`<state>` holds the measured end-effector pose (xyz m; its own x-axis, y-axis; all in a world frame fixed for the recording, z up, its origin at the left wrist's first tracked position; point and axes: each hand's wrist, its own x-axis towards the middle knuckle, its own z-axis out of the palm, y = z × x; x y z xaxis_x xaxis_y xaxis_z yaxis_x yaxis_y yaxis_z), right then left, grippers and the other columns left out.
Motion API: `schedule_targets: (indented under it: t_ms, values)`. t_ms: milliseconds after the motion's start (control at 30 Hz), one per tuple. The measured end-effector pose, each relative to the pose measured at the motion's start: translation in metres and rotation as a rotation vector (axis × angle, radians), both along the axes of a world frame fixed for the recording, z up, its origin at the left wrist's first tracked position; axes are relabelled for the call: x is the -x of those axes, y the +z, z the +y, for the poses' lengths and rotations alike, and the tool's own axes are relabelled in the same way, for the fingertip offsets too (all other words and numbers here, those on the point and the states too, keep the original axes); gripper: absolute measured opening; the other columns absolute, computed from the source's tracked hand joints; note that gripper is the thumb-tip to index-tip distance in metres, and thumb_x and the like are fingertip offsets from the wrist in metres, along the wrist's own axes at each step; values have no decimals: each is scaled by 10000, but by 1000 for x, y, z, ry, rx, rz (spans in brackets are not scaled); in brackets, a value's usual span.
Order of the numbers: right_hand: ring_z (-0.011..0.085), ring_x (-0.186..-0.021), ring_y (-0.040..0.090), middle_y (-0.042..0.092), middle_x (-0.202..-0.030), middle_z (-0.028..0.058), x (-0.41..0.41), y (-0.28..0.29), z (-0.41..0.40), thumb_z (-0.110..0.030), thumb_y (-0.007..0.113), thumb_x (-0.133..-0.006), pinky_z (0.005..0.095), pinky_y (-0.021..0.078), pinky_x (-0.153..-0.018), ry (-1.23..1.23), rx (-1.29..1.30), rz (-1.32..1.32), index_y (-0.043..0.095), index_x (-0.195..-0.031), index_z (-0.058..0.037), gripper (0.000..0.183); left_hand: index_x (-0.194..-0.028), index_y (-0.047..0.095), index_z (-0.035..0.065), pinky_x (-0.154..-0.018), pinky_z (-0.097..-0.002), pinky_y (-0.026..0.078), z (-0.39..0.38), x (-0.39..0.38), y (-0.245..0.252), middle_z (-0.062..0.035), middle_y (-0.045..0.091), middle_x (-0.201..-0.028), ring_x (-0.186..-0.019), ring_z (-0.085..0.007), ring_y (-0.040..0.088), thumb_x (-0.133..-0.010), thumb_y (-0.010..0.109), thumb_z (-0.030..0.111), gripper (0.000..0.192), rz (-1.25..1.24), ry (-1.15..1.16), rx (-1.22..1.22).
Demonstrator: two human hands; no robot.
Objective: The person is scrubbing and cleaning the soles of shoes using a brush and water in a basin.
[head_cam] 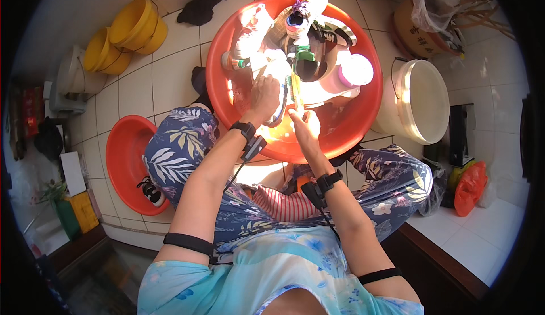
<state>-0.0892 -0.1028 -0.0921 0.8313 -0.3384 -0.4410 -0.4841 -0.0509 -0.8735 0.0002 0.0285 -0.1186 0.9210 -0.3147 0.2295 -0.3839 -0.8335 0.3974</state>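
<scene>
A large red plastic basin (370, 114) stands before me, with several shoes in it. My left hand (266, 95) grips a pale shoe (279, 70) near the basin's middle; strong sunlight washes out much of the shoe. In my right hand (305, 123) is the yellowish handle of a scrubbing brush (296, 89), whose greenish bristles face the shoe's side. Beyond lie a sneaker with purple laces (298, 19) and a black-and-white sneaker (338, 31). A bottle with a green cap (232, 61) rests at the left wall, and a pink-and-white container (355, 71) lies at the right.
A smaller red basin (127, 161) with a black-and-white shoe (152, 192) stands at my left. Yellow buckets (138, 25) are at the upper left, a white bucket (421, 102) right of the large basin. A black cloth (202, 8) lies on the tiles.
</scene>
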Motion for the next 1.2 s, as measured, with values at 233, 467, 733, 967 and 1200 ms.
schedule_targets:
  t_ms: [233,467,733,967,1200]
  values:
    - [207,-785,636,644,-857,136,-22,-20,-55,-247,722,-795,323,500,-740,-37,404,-209,556,-990,26,374,-788,637,-46,-930,-440,412,-6,4,20,-213,544,-1002,-1075,-367,492,-672,571,-23,135,193,-182,-184]
    - [315,-778,604,604,-870,169,-71,23,-153,-64,647,-774,355,490,-725,-60,983,-548,522,-1064,-7,321,-809,640,-66,-967,-461,395,-8,2,12,-265,535,-1072,-1119,-398,477,-676,554,-54,159,210,-136,-205]
    - [346,-736,533,479,-855,172,-83,5,-166,30,605,-719,426,462,-623,191,1451,-408,458,-1278,-25,581,-724,612,-7,-743,-433,480,-12,-1,-1,-180,597,-848,-888,-352,585,-737,543,11,73,35,-10,-131]
    - [311,-806,533,502,-924,151,-74,-2,-161,-116,768,-658,399,471,-632,299,1481,-346,454,-1338,-99,749,-763,609,12,-764,-426,485,-2,-4,12,-140,589,-859,-899,-316,585,-750,545,8,66,34,-38,-19]
    - [283,-822,502,514,-913,130,-66,40,-113,-188,788,-683,388,437,-690,269,1126,-568,532,-1219,-74,605,-800,573,11,-776,-438,476,9,1,16,-151,577,-863,-907,-337,566,-790,546,45,45,37,-27,51]
